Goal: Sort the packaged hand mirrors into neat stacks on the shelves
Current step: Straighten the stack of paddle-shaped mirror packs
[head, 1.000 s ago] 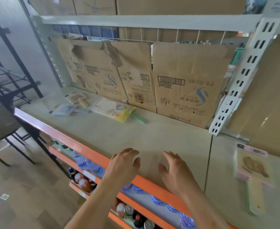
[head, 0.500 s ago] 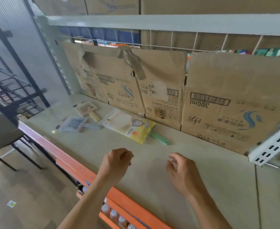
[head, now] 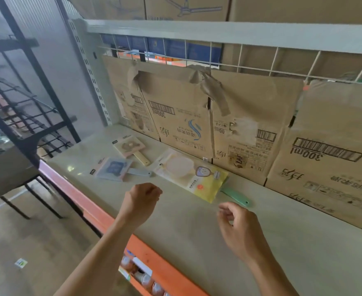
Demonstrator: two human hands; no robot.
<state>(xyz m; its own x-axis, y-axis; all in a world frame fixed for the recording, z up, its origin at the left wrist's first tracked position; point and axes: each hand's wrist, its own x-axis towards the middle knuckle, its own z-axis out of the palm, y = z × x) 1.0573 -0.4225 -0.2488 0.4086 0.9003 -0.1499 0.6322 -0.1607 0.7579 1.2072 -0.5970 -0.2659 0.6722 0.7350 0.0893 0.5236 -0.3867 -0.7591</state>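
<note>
Beige shelf (head: 197, 236) with an orange front lip (head: 154, 261), flattened cardboard (head: 250, 129) lining the back, and a black rack (head: 32, 60) off to the left. The yellow-pack mirror (head: 197, 176) lies just beyond both grips. Its long axis is diagonal, and the green handle (head: 235, 198) points at the right grip (head: 237, 227). The blue mirror (head: 116, 169) and cream mirror (head: 131, 147) sit past the left grip (head: 142, 199), handles pointing right. Both grips are curled, holding nothing. A second ago they were spread flat at the lip. The mirrors haven't budged.
</note>
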